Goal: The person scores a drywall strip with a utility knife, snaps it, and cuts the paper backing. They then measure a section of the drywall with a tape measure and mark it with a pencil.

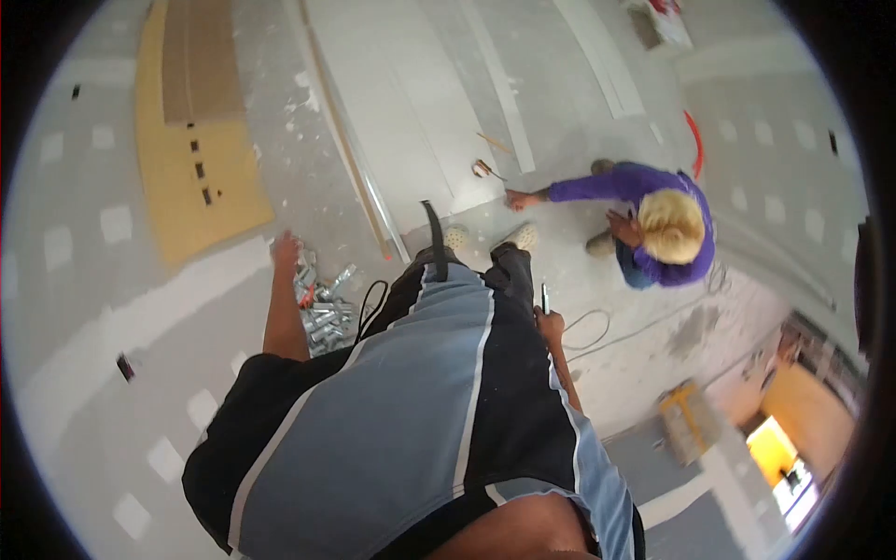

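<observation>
Head view: gripping pen-like tool [545, 296] in curled right hand [551, 325]; cannot tell opening or hold of left hand [286, 248] beside metal pieces [329, 315] on floor [301, 168]. Judge pieces light, stiff; grasp mid-length.

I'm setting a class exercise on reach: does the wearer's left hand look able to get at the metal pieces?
Probably yes: the left hand is right by the metal pieces, with nothing visible blocking it; whether it touches them is unclear.
</observation>
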